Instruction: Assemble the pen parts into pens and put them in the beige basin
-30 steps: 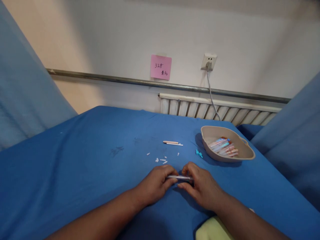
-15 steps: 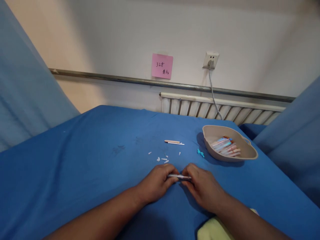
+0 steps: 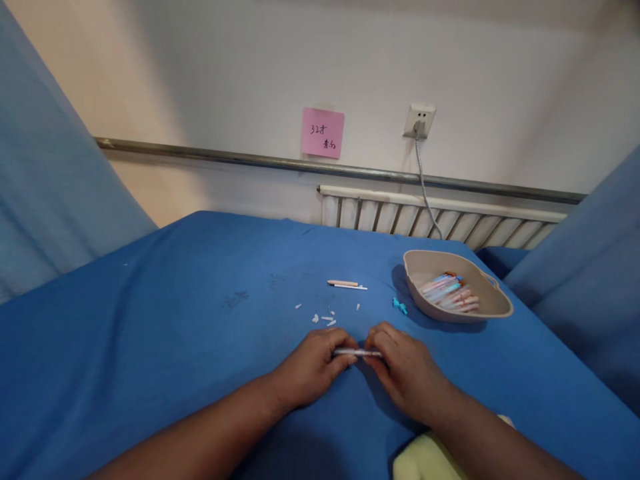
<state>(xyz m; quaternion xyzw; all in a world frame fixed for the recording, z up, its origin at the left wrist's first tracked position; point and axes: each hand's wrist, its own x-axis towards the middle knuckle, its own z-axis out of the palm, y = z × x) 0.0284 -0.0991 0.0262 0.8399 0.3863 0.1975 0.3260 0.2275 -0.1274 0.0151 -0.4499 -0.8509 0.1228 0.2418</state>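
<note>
A slim pen (image 3: pixel 361 353) lies level between my two hands, above the blue cloth. My left hand (image 3: pixel 316 363) pinches its left part between thumb and fingers. The other end is in the closed fingers of my right hand (image 3: pixel 406 365); these fingers hide part of it. Beyond my hands, several small white plastic pieces (image 3: pixel 327 319) are scattered on the cloth. Farther back lie a peach-coloured pen barrel (image 3: pixel 343 283) and a thin white refill-like stick (image 3: pixel 351 287), side by side. Small turquoise pieces (image 3: pixel 399 306) rest to the right, near the basket.
A beige basket (image 3: pixel 495 310) with several bundled pens (image 3: pixel 451 292) stands at the right. Yellow-green fabric (image 3: pixel 426 460) lies under my right forearm. Blue curtains (image 3: pixel 55 153) hang on both sides. Behind the bed are a metal rail (image 3: pixel 240 158), a radiator (image 3: pixel 380 210) and a plugged-in socket (image 3: pixel 419 122).
The pen stays in both hands, and its dark underside no longer shows, as if slightly turned. My right hand's fingers have shifted slightly upward. The view has moved a little.
</note>
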